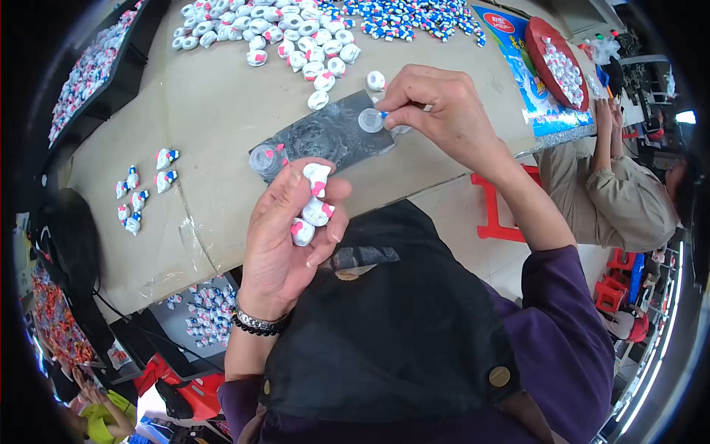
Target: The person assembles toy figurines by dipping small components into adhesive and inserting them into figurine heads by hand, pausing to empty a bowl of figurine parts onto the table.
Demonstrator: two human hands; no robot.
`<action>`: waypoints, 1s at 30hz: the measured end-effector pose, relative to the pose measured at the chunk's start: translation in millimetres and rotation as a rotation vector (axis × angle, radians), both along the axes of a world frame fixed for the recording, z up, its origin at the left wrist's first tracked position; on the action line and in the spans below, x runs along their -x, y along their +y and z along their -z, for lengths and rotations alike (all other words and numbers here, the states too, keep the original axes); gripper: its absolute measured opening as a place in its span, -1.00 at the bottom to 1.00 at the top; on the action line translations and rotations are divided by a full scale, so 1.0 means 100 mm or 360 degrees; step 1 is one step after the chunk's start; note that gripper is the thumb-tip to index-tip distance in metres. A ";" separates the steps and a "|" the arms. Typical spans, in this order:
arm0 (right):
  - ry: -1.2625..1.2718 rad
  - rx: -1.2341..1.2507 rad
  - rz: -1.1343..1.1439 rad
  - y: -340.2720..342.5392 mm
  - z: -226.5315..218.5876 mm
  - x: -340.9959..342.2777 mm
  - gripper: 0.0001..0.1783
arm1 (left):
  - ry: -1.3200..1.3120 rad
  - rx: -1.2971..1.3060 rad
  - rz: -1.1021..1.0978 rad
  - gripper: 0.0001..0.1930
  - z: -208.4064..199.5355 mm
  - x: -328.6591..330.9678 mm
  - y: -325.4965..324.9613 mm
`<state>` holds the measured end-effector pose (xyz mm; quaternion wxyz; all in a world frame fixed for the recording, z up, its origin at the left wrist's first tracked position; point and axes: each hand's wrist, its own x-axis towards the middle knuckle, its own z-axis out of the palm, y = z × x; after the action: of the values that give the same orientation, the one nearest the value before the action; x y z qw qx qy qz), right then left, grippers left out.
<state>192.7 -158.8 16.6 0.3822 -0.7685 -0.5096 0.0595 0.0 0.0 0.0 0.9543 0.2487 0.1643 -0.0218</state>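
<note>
In my left hand [277,240], palm up with curled fingers, lie three small white figurine heads [316,212] with pink bows. My right hand [447,111] pinches a small blue piece [384,115] between thumb and forefinger. That piece is right at a clear round dish [370,120] at the right end of a dark stained slab [318,137]. At the slab's left end sits another clear round dish [265,158], beside pink bits and close to my left fingertips. Just beyond the slab lies a loose white head [376,81].
White heads [296,33] and blue-and-white pieces [421,15] are heaped at the back of the table [200,111]. Several joined figurines [166,180] lie at left. A red plate [543,63] of white pieces stands at right. Another person [621,192] sits beyond a red stool [492,211].
</note>
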 end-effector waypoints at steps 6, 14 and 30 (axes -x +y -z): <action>-0.0136 0.0028 -0.0114 0.08 0.07 -0.03 -0.84 | 0.0036 -0.0191 0.0032 -0.76 0.03 0.02 -0.04; -0.0121 0.0016 -0.0050 0.05 0.15 0.00 -0.85 | -0.0051 -0.0418 -0.0027 -0.72 0.10 0.02 -0.03; 0.1324 -0.0516 0.0457 0.03 0.15 0.18 -0.94 | -0.0083 -0.0745 -0.0046 -0.61 0.06 -0.19 -0.18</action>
<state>174.9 -155.6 1.9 0.6736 -0.6725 -0.2045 0.2285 18.7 -18.5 -6.2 0.8748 0.4613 0.1436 0.0370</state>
